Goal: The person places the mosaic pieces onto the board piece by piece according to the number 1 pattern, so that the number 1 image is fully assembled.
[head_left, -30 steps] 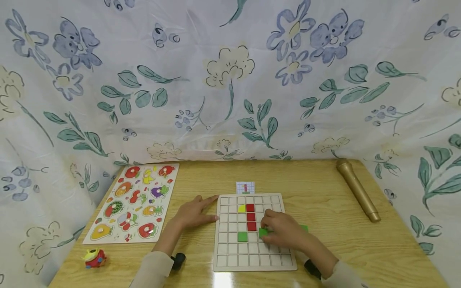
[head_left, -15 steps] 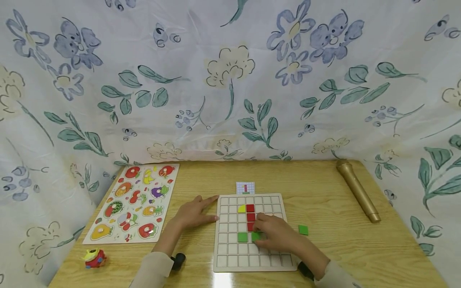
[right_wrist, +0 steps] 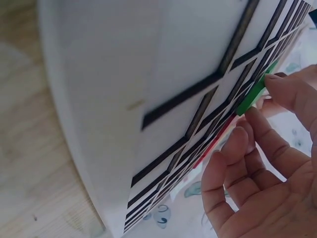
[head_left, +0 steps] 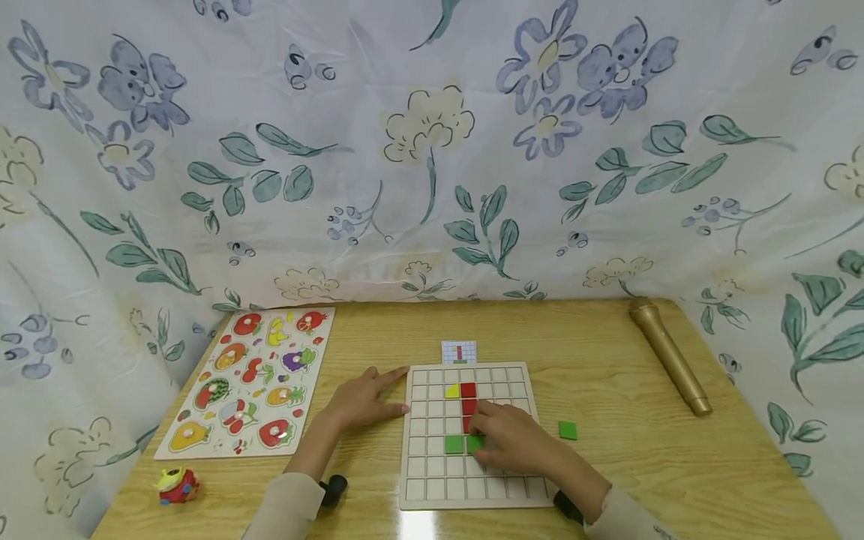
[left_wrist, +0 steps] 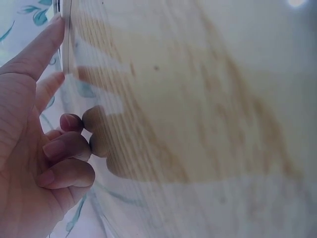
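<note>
My right hand [head_left: 509, 436] pinches a green square tile [head_left: 473, 443] between thumb and fingers over the white grid board [head_left: 427, 489]. This tile sits low on the grid, just right of another green tile [head_left: 454, 445]. In the right wrist view the held green tile [right_wrist: 251, 95] shows its thin edge close to the grid. Above it runs a column of red tiles [head_left: 468, 390], its lower part partly covered by my fingers. A yellow tile with a curved edge [head_left: 452, 391] lies left of the top red one. My left hand [head_left: 361, 401] touches the board's left edge with extended index finger and thumb.
A small printed grid card [head_left: 459, 350] lies at the board's far edge. One loose green tile [head_left: 568, 430] rests on the table right of the board. Farther out are a fruit puzzle [head_left: 266, 442], a toy figure [head_left: 178, 486] and a gold microphone [head_left: 671, 358].
My right hand has moved left with the green tile, bringing it next to the other green tile. The loose green tile on the right has come into fuller view. My left hand stays put.
</note>
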{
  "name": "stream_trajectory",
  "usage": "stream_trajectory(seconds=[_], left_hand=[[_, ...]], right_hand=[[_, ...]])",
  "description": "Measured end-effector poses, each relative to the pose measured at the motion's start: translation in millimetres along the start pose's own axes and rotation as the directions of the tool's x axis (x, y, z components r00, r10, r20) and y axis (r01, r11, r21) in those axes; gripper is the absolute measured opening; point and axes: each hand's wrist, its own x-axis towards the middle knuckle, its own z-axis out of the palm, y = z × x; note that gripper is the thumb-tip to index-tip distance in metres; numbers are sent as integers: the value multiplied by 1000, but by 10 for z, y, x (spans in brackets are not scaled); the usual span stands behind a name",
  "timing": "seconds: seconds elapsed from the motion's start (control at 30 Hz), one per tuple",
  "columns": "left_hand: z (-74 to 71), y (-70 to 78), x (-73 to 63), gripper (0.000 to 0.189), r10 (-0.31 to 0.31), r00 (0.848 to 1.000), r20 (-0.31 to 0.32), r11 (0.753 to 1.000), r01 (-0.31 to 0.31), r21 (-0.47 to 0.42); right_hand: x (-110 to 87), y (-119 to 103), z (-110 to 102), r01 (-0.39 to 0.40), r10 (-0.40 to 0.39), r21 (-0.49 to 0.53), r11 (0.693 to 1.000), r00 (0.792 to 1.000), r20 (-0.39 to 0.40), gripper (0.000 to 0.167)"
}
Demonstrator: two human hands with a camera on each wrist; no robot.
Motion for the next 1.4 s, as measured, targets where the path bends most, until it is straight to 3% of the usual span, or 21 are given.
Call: stream_trajectory(seconds=[1.1, 1.4], left_hand=[[-1, 10, -13, 75, 9, 1000, -9, 1000, -9, 9], [13, -11, -11, 75, 16, 1000, -5, 1000, -16, -2]], right_hand=[[-19, -33, 34, 3, -5, -86, 996, 999, -32, 23], [-162, 239, -270, -95, 94, -15, 995, 992, -79, 28]])
